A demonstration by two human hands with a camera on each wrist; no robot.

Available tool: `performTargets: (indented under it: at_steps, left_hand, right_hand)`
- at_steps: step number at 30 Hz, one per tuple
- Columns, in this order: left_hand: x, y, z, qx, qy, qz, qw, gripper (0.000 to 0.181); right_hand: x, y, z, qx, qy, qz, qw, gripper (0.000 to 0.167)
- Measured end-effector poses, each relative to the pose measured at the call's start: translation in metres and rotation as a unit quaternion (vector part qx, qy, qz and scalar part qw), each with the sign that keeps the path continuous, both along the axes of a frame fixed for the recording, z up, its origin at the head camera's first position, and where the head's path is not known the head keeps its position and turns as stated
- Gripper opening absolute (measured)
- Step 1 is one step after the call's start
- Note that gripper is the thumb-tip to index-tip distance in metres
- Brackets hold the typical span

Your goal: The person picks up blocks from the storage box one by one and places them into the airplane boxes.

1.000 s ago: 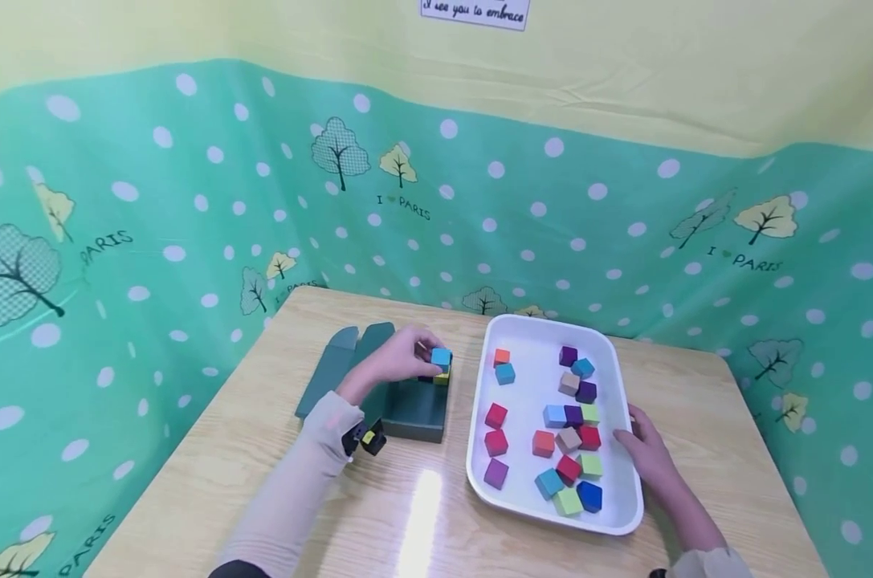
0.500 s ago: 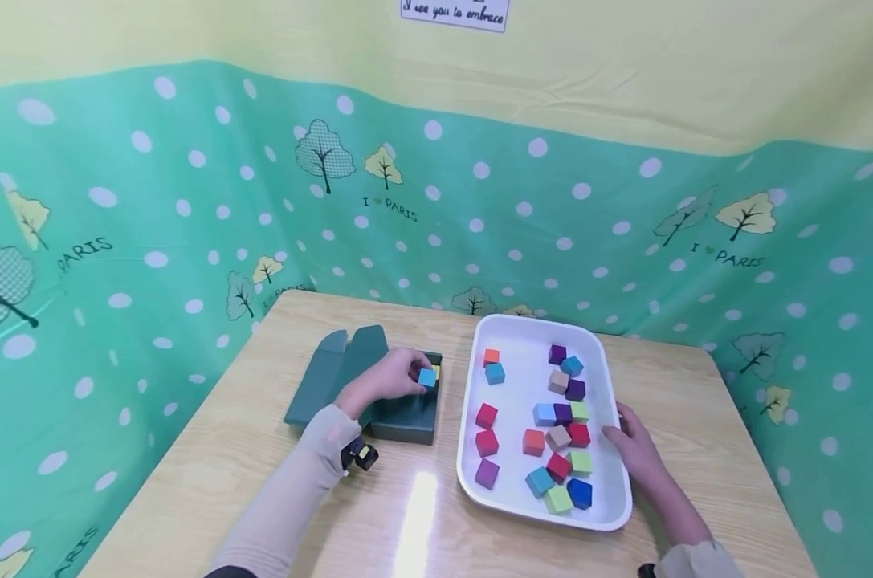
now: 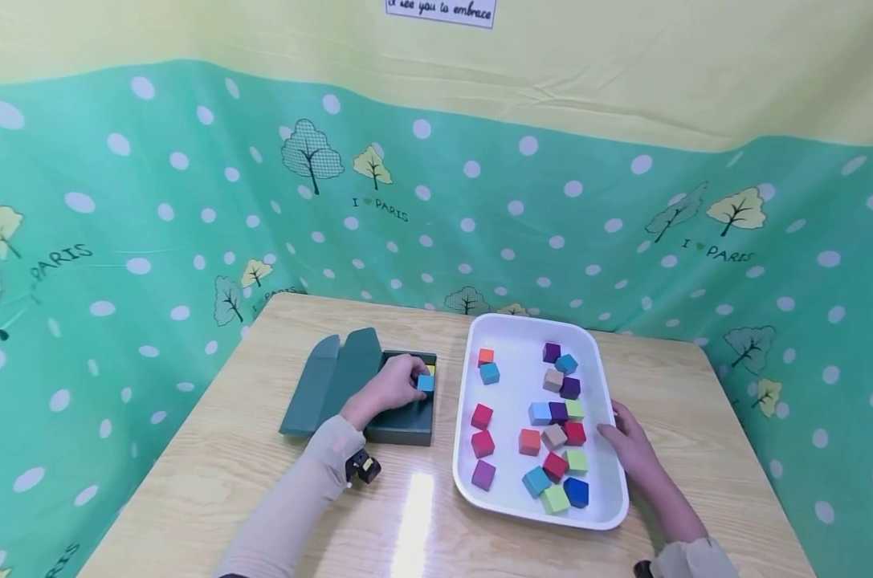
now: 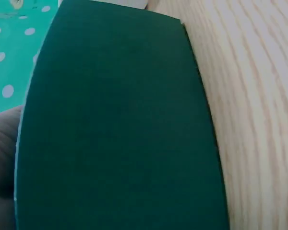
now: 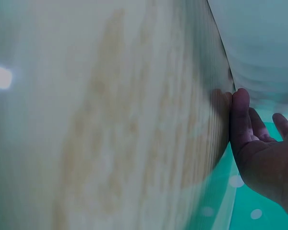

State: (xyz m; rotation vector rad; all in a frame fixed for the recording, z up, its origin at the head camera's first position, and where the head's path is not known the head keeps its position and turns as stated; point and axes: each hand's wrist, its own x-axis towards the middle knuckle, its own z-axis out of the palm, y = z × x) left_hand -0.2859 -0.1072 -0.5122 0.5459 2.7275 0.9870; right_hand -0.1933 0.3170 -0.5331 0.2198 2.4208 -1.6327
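In the head view my left hand (image 3: 395, 384) pinches a light blue cube (image 3: 426, 383) inside a dark green box (image 3: 400, 438) whose lid (image 3: 332, 379) is folded back to the left. Part of a yellow cube (image 3: 431, 369) shows behind the blue one. The fingers of that hand partly hide the box's interior. The left wrist view is mostly filled by a green panel (image 4: 120, 115) of the box. On the right, my right hand (image 3: 633, 445) holds the right rim of a white tray (image 3: 461, 449), thumb over the edge and fingers along the outer wall.
Several coloured cubes lie loose in the tray, among them a red cube (image 3: 483, 444), a purple cube (image 3: 483, 474) and a dark blue cube (image 3: 577, 492). Box and tray stand on a wooden table (image 3: 349, 522). A patterned green curtain (image 3: 479, 209) hangs behind it.
My left hand has lowered the light blue cube towards the front right of the box, from above the yellow cube. The right hand stays at the tray's rim. The head view has shifted slightly.
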Motion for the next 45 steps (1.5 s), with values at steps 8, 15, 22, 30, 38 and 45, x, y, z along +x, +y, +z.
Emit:
performTargets:
  at_steps: [8,15,22,30,38,45]
  left_hand:
    - [0.001,0.005,-0.007,-0.032,0.033,0.009,0.9989,0.029]
    - [0.001,0.010,-0.014,-0.057,0.072,0.022,0.9955,0.044]
    - [0.006,0.013,-0.018,-0.039,0.077,0.047,0.9951,0.063]
    - [0.011,0.009,-0.019,-0.039,0.064,0.001,0.9972,0.066]
    - [0.025,0.000,-0.004,-0.063,0.051,-0.018,0.9965,0.065]
    - [0.040,-0.019,0.049,-0.053,-0.008,-0.038,0.9979,0.050]
  right_hand:
    - [0.000,0.000,-0.001,-0.001,0.004,-0.005,1.0000,0.061]
    - [-0.001,0.001,-0.003,-0.012,0.002,-0.009,0.9999,0.061]
    - [0.000,-0.001,-0.003,-0.011,0.006,-0.010,0.9999,0.061]
    - [0.000,-0.001,-0.002,-0.011,-0.004,-0.010,0.9999,0.065]
    - [-0.001,-0.002,-0.003,-0.018,-0.002,-0.011,0.9998,0.065]
    - [0.000,-0.001,-0.003,-0.013,0.005,-0.010,0.9999,0.064]
